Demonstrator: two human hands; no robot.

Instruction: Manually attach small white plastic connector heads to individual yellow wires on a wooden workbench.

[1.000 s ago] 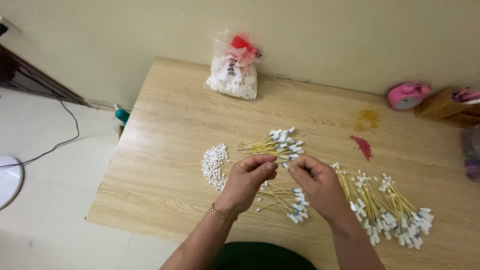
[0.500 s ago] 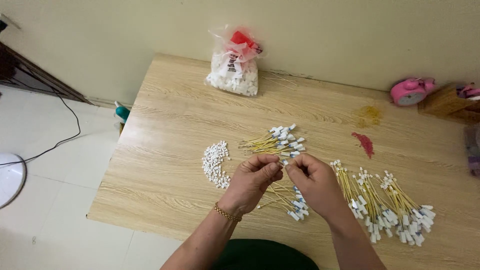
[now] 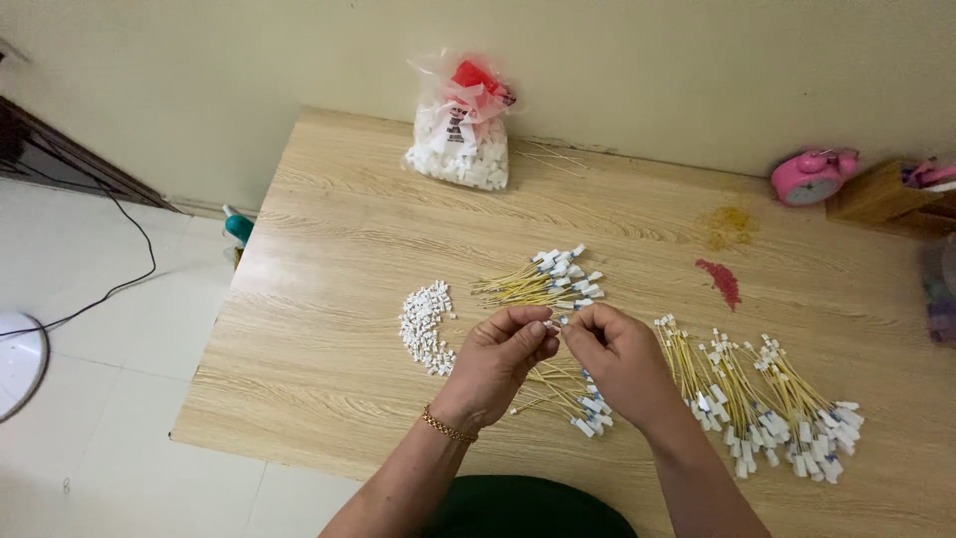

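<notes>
wooden table (image 3: 329, 229): bag of white caps (image 3: 460, 134), loose caps (image 3: 426, 325), yellow wire bundles (image 3: 757, 399), pink clock (image 3: 812, 176).

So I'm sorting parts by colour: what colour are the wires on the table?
Yellow wires with white ends, clearest in the head view.

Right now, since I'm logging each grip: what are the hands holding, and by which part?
Left hand and right hand pinch a small white connector piece between their fingertips; the exact hold cannot be told.
</notes>
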